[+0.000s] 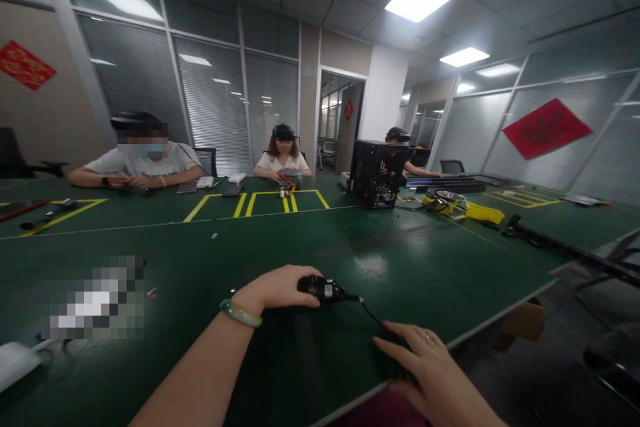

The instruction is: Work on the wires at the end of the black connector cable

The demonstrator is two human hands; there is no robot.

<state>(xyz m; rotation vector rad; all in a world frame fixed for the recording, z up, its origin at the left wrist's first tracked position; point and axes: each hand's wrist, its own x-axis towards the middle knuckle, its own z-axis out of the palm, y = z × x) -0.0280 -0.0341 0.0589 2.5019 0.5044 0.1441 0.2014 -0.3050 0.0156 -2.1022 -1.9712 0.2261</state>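
My left hand [287,287] is closed round one end of a black corded device [320,288] with a pale label, lying on the green tabletop. Its exact kind does not show. From its right end a thin black cord [370,312] runs down toward my right hand [417,357]. The fingers of that hand are stretched out and apart, low over the table near the front edge, with the fingertips at or close to the cord. Whatever is beneath the right palm is dark and hard to make out.
A black computer case [377,173] stands beyond the hands. Yellow items [484,213] and a long black bar [565,250] lie to the right. A white object [17,363] sits at the left. Several people sit across the green table [200,260], whose edge [500,310] slants along the right.
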